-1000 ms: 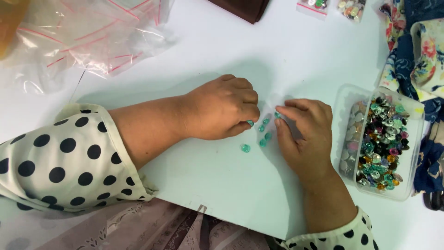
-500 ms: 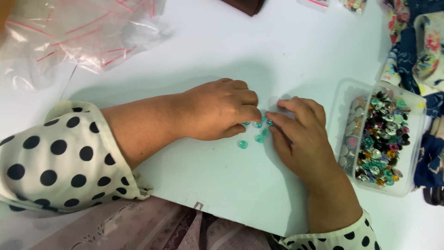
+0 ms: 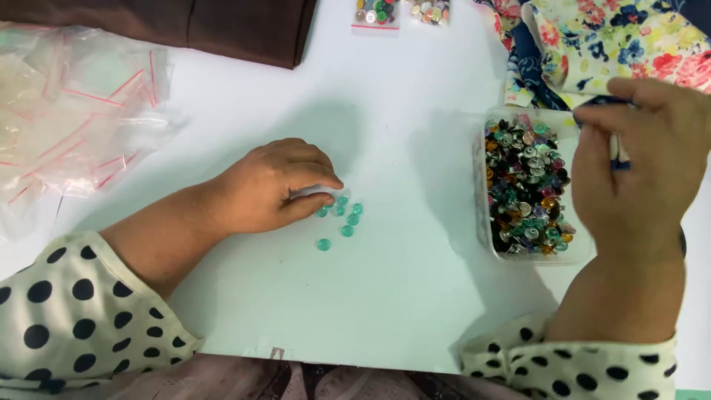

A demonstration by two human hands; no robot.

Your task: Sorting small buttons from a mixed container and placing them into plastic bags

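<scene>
Fingers (image 3: 315, 194) of my left hand (image 3: 270, 189) curl loosely beside green beads (image 3: 342, 218) on the white table (image 3: 385, 296); my right hand (image 3: 637, 163) (raised over the bead tray (image 3: 485, 244)) pinches a thin blue-tipped tool (image 3: 618, 152).

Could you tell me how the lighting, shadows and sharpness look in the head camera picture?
In the head view, light is soft and even; the white table shows no harsh glare. Faint shadows lie beside the left hand and the clear box of mixed beads. The green beads look reasonably sharp, the raised right hand slightly soft, and the plastic bags show a mild sheen.
</scene>
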